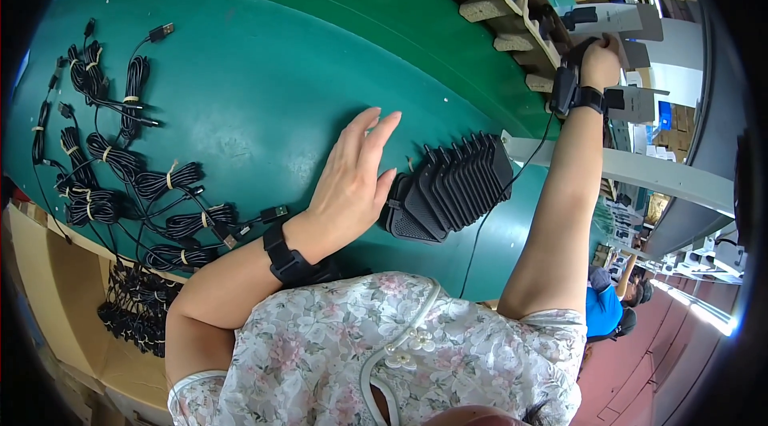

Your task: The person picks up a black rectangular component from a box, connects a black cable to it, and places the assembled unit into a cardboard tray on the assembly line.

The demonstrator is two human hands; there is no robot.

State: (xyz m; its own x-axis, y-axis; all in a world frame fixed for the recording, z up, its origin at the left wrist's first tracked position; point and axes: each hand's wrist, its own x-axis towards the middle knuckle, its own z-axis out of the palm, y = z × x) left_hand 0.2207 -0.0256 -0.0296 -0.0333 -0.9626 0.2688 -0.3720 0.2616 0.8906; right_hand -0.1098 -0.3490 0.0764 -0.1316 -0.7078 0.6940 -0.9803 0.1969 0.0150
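Observation:
My left hand [344, 182] is held over the green table [248, 74] with its fingers stretched out and nothing in them. Beside its thumb stands a row of black perforated plastic pieces [452, 190], nested closely together, with short pegs on top. My right arm reaches far out to the right. There my right hand [602, 64] curls its fingers against a dark object among white open-flapped boxes [636, 104]; what it holds is partly hidden and I cannot name it. Black bands sit on both wrists, and a thin cable hangs from the right one.
Coiled black USB cables [134, 78] tied with pale bands lie across the table's left part. Below them, an open cardboard box [80, 306] holds more black cables. A wooden slotted rack [488, 10] runs along the far right. A person in blue [604, 310] is farther off.

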